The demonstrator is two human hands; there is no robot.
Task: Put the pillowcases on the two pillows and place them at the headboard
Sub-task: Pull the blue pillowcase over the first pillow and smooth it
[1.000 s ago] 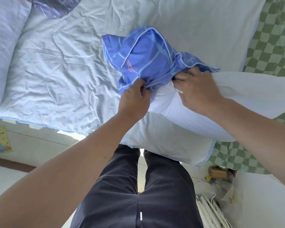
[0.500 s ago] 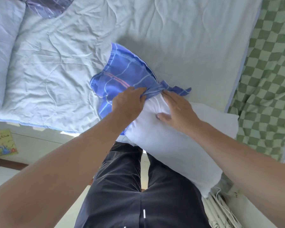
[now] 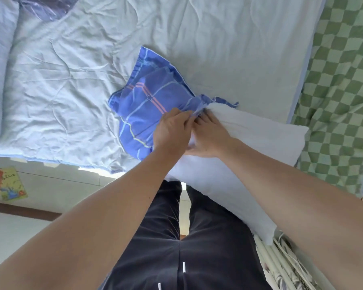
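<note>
Pillowcase [image 3: 147, 114] fabric, blue and striped, is seen from the head view bunched on the pale quilt [image 3: 71, 80], only one end of the white pillow [image 3: 260, 139] being inside it. Its opening hem is pinched by the left hand [image 3: 173, 130]; the right hand [image 3: 210, 137] is pressed on the pillow with fingers loosely together. The hem could be lost, or the corner left unfilled, if the fabric is dragged unevenly. Open quilt is available ahead; the pillow's near end overhangs the bed edge and could slide off

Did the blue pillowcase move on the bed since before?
Yes. The blue pillowcase has dropped from bunched in the air onto the pale quilt, nearer its edge.
</note>
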